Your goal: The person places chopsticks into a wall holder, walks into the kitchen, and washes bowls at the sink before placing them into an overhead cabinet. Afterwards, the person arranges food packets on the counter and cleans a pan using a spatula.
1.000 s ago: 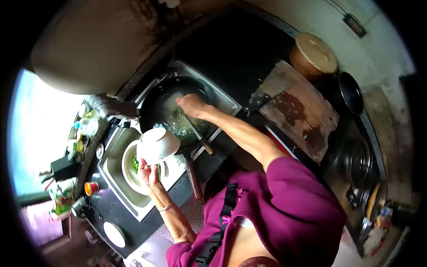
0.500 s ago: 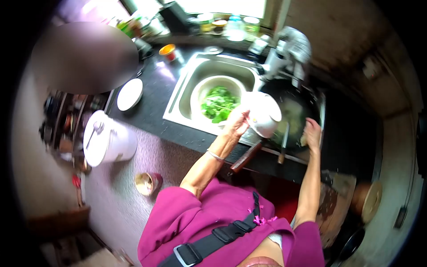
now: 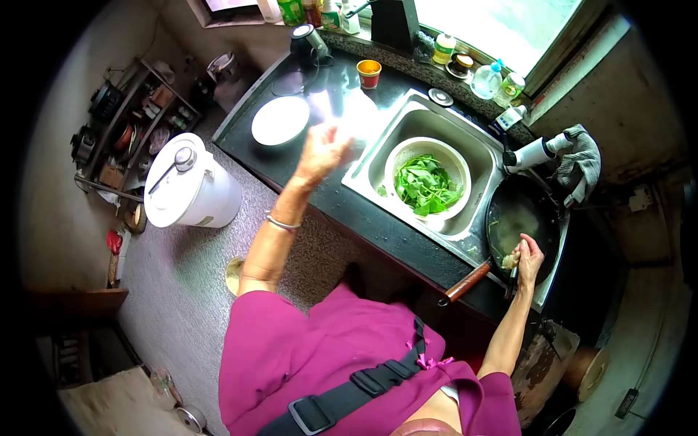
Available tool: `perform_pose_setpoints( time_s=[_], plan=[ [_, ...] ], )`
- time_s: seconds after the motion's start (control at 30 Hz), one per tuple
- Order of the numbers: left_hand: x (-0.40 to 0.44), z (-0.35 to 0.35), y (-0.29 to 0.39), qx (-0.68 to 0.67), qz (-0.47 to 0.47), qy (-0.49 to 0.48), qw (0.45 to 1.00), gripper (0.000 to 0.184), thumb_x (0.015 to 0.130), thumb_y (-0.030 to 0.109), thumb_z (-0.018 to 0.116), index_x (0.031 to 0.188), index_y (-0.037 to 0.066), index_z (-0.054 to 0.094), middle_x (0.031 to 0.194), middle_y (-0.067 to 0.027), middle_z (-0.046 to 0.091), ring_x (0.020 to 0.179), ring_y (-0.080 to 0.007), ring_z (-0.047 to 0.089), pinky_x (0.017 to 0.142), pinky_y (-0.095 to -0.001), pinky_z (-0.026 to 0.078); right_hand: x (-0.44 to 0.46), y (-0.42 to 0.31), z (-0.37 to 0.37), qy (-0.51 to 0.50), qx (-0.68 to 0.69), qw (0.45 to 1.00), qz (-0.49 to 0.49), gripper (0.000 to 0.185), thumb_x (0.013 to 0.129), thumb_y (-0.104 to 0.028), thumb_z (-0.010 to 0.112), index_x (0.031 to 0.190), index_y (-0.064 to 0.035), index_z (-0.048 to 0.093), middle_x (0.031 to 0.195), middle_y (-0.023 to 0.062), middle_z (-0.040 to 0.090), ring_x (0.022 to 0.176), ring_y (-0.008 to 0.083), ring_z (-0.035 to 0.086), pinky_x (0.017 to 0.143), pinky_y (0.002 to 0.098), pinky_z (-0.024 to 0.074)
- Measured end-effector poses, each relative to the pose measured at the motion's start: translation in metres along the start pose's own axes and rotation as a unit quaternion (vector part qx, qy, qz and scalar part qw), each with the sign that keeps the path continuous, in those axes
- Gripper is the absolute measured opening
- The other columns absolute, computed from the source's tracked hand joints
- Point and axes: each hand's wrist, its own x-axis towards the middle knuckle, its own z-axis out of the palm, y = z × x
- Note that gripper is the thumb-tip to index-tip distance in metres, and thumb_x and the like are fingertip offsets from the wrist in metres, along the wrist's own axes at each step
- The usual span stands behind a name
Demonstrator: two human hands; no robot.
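Observation:
My left hand point(image 3: 323, 152) is over the counter left of the sink, closed on a white bowl point(image 3: 359, 120); motion and glare blur the bowl and fingertips. A white plate or shallow bowl point(image 3: 281, 120) lies just beyond that hand. My right hand point(image 3: 530, 259) pinches a pale, crumpled wad point(image 3: 510, 260) at the near side of a dark wok point(image 3: 496, 218). Cloudy water point(image 3: 518, 224) stands in the wok, whose wooden handle point(image 3: 469, 282) points toward me. Under my right hand is part of a slim utensil point(image 3: 513, 279).
A white colander point(image 3: 465, 168) of leafy greens point(image 3: 425, 185) sits in the steel sink point(image 3: 396, 120). A red-and-orange tub point(image 3: 368, 73) is behind on the counter. Bottles point(image 3: 486, 80) line the windowsill. A lidded white bucket point(image 3: 211, 192) with a ladle point(image 3: 174, 168) on top stands on the floor.
My left hand has carried the white bowl leftward from above the sink to the counter. My right hand still holds the pale wad by the wok. The view has turned left.

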Motion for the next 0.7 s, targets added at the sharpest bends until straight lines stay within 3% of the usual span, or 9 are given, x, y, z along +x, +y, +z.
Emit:
perform_pose_setpoints(
  time_s=[0.1, 0.17, 0.23, 0.43, 0.57, 0.7],
  plan=[
    [0.019, -0.062, -0.017, 0.234, 0.074, 0.061, 0.967, 0.024, 0.080, 0.017, 0.055, 0.097, 0.001, 0.062, 0.074, -0.0080, 0.065, 0.069, -0.0134, 0.060, 0.064, -0.0284, 0.047, 0.001, -0.015, 0.034, 0.017, -0.014, 0.999, -0.033, 0.020, 0.087, -0.008, 0.050, 0.102, 0.0025, 0.057, 0.065, 0.0009, 0.051, 0.057, 0.0072, 0.049, 0.053, 0.0195, 0.0414],
    [0.028, -0.093, -0.017, 0.401, 0.131, 0.083, 0.903, 0.024, 0.075, 0.014, 0.056, 0.093, -0.001, 0.061, 0.077, -0.0215, 0.060, 0.070, -0.0305, 0.062, 0.065, -0.0362, 0.047, 0.001, -0.021, 0.055, 0.017, -0.007, 0.999, -0.038, 0.020, 0.087, -0.008, 0.050, 0.102, 0.0026, 0.057, 0.064, 0.0008, 0.051, 0.056, 0.0071, 0.049, 0.052, 0.0194, 0.0410],
    [0.038, -0.124, -0.035, 0.464, 0.159, 0.088, 0.867, 0.022, 0.074, 0.013, 0.056, 0.092, 0.001, 0.062, 0.077, -0.0220, 0.060, 0.072, -0.0360, 0.060, 0.066, -0.0404, 0.047, -0.002, -0.031, 0.073, 0.015, 0.000, 0.999, -0.047, 0.020, 0.087, -0.009, 0.050, 0.101, 0.0028, 0.057, 0.064, 0.0007, 0.051, 0.055, 0.0070, 0.049, 0.052, 0.0193, 0.0405],
    [0.051, -0.172, -0.086, 0.546, 0.158, 0.062, 0.820, 0.016, 0.077, 0.013, 0.053, 0.089, 0.006, 0.061, 0.072, -0.0194, 0.060, 0.068, -0.0367, 0.060, 0.062, -0.0451, 0.047, -0.010, -0.051, 0.097, 0.003, -0.050, 0.998, -0.037, 0.020, 0.086, -0.008, 0.049, 0.101, 0.0030, 0.057, 0.064, 0.0013, 0.052, 0.056, 0.0068, 0.050, 0.051, 0.0196, 0.0407],
    [0.047, -0.176, -0.101, 0.584, 0.107, 0.042, 0.804, 0.015, 0.075, 0.011, 0.057, 0.088, 0.005, 0.063, 0.073, -0.0177, 0.062, 0.068, -0.0333, 0.061, 0.062, -0.0414, 0.048, -0.012, -0.050, 0.093, 0.013, -0.059, 0.997, -0.050, 0.020, 0.086, -0.008, 0.050, 0.101, 0.0028, 0.057, 0.064, 0.0014, 0.052, 0.056, 0.0071, 0.050, 0.052, 0.0194, 0.0415],
    [0.044, -0.187, -0.134, 0.622, 0.178, 0.056, 0.761, 0.016, 0.074, 0.011, 0.059, 0.089, 0.007, 0.061, 0.068, -0.0153, 0.060, 0.063, -0.0325, 0.060, 0.058, -0.0426, 0.047, -0.012, -0.042, 0.083, 0.022, -0.068, 0.997, -0.039, 0.020, 0.086, -0.007, 0.049, 0.101, 0.0033, 0.056, 0.065, 0.0010, 0.052, 0.057, 0.0065, 0.050, 0.052, 0.0192, 0.0413]
  ],
)
